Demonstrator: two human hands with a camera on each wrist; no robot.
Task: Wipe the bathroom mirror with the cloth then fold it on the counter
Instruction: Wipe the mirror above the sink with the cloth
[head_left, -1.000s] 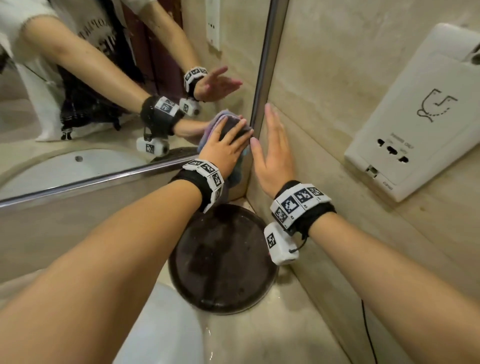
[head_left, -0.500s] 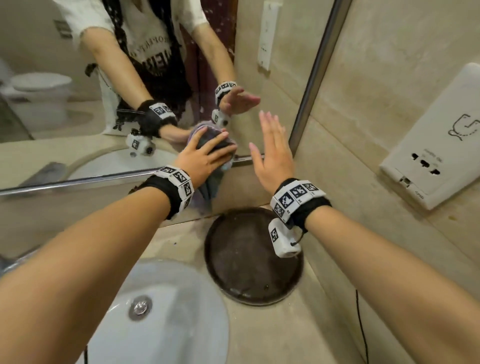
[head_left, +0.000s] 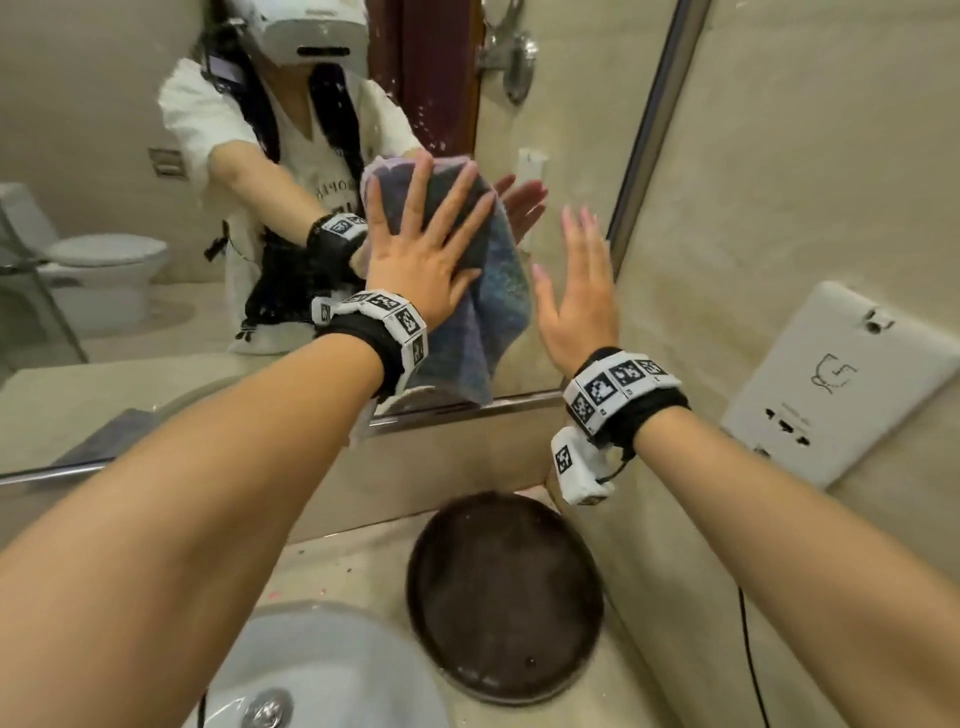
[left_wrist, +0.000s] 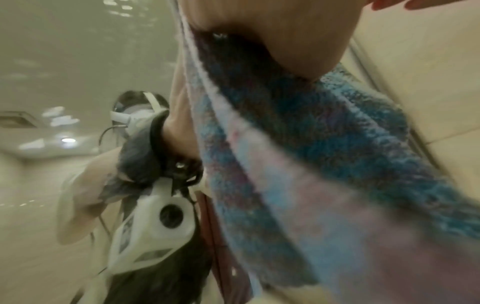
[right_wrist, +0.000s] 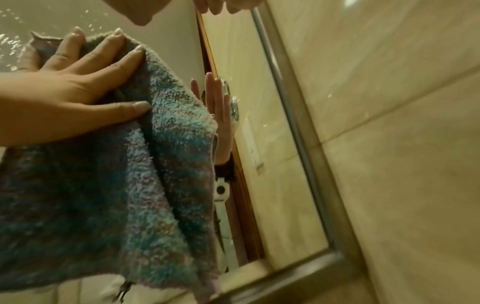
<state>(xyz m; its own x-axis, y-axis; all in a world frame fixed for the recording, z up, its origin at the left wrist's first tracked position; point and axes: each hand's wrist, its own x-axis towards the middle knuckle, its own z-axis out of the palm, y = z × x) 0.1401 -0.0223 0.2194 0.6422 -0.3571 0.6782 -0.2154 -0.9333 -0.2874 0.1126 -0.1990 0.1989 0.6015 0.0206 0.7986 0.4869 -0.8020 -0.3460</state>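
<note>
A blue and purple terry cloth (head_left: 483, 312) is spread against the mirror (head_left: 130, 130) near its lower right corner. My left hand (head_left: 426, 244) presses it flat on the glass with straight, spread fingers, and its lower part hangs loose below my palm. The right wrist view shows the same cloth (right_wrist: 130, 174) under my left hand (right_wrist: 78, 82). My right hand (head_left: 576, 291) is held up flat with straight fingers just right of the cloth, close to the glass and holding nothing. Whether it touches the mirror I cannot tell. Water droplets speckle the glass above the cloth.
A dark round tray (head_left: 504, 608) lies on the beige counter (head_left: 353, 566) in the corner, beside a white sink basin (head_left: 322, 670). A white socket panel (head_left: 841, 384) sits on the tiled right wall, with a black cable (head_left: 748, 649) below. The metal mirror frame (head_left: 654, 130) runs up the right.
My left hand has slid the cloth upward on the mirror, its fingers now spread flatter. My right hand has left the wall tile and risen beside the cloth. The head view has tilted up.
</note>
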